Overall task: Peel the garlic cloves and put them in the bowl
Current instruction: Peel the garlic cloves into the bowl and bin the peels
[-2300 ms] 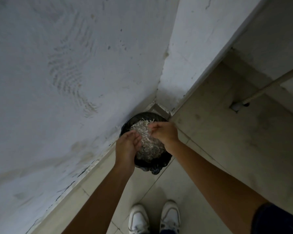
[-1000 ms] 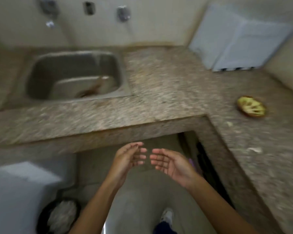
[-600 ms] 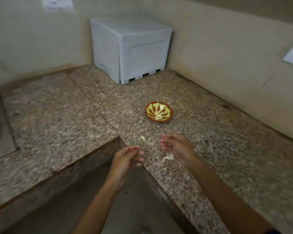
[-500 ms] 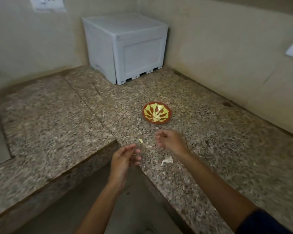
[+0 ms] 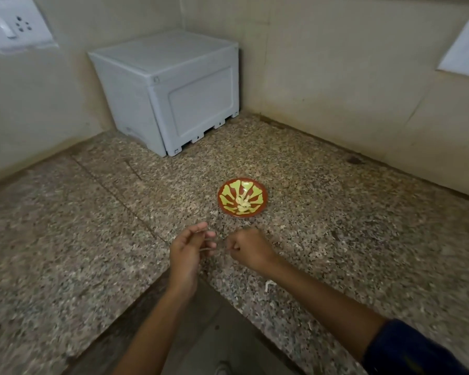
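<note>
Nearest, under the right forearm, a peel scrap [image 5: 268,284] on the counter [image 5: 336,239]. Left hand [image 5: 188,251] now over the counter corner, fingers loosely spread. Right hand [image 5: 248,248] curled tighter than half a second ago; contents impossible to tell, earlier loose clove hidden. Beyond, bowl [image 5: 243,197] holding peeled cloves [image 5: 243,204]. Farthest, white box [image 5: 171,87].

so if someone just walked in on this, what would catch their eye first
Most likely the red and yellow-green bowl on the speckled stone counter, the one bright thing there, with pale peeled garlic cloves in it. Next the pale grey plastic box set back in the corner. Nearer the camera, the left hand and right hand are close together over the counter's inner corner; the right is curled, and what it holds cannot be told.
</note>
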